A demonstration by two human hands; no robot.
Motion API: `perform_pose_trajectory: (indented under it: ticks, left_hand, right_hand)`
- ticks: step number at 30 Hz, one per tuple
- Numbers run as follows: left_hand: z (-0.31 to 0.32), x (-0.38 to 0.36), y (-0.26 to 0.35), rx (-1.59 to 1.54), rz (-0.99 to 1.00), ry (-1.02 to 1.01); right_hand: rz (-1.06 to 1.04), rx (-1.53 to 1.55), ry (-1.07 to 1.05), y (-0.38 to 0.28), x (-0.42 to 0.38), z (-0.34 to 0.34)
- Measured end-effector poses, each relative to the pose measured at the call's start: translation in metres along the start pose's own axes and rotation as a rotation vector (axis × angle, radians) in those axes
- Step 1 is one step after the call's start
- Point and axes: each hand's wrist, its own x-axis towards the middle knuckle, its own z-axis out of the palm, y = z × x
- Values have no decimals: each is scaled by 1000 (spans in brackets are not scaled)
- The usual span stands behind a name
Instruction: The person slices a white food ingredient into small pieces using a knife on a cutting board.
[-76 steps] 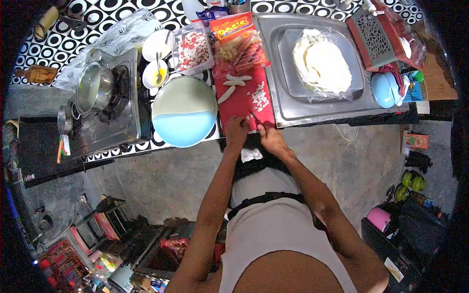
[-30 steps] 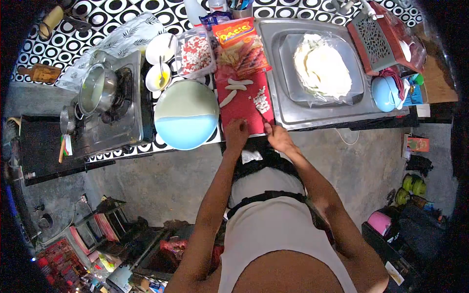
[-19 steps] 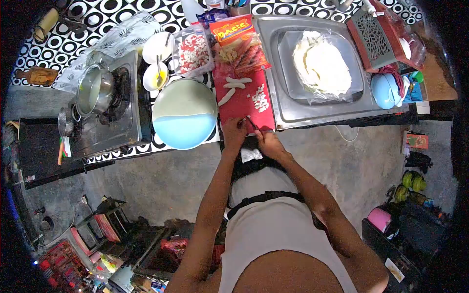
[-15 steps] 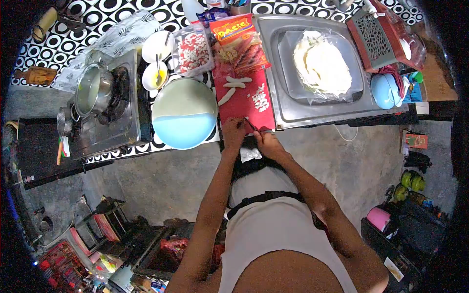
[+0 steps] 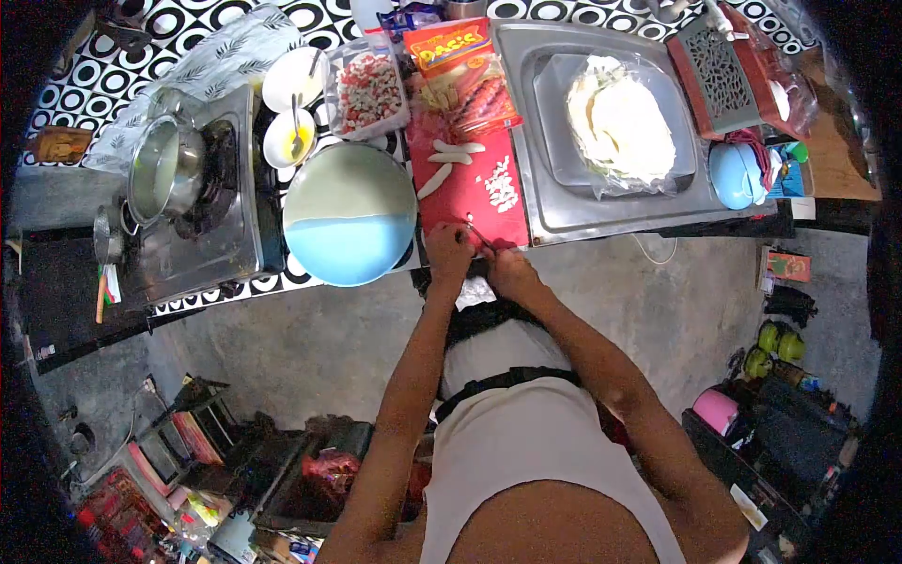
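A red cutting board lies on the counter between a big bowl and the sink. On it are three pale whole sausages and a heap of cut white pieces. My right hand grips a small knife at the board's near edge. My left hand is right beside it, fingers pinched on a small piece at the blade; the piece itself is hidden.
A large blue-green bowl sits left of the board, a stove with a steel pot further left. Behind the board lie an orange sausage packet and a tub of chopped pieces. The sink holds a bagged white stack.
My right hand swept the knife up to the cut pile, then drew back to the board's near edge. Both hands now meet there. The camera shifted slightly.
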Motion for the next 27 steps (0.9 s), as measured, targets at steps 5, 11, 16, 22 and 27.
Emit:
perform_pose_trajectory:
  ticks: [5, 11, 16, 22, 27]
  left_hand:
    - [8, 1, -11, -60, 90, 89]
    - [-6, 7, 0, -126, -3, -43]
    - [-18, 13, 5, -111, -6, -122]
    - [-9, 13, -1, -160, 76, -89]
    - [7, 25, 1, -211, 87, -165]
  right_hand:
    - [102, 80, 127, 25, 1, 30]
    - [52, -122, 319, 39, 19, 56]
    - [216, -20, 347, 47, 29, 44]
    - [432, 318, 189, 11, -1, -8]
    - [404, 498, 164, 46, 19, 24]
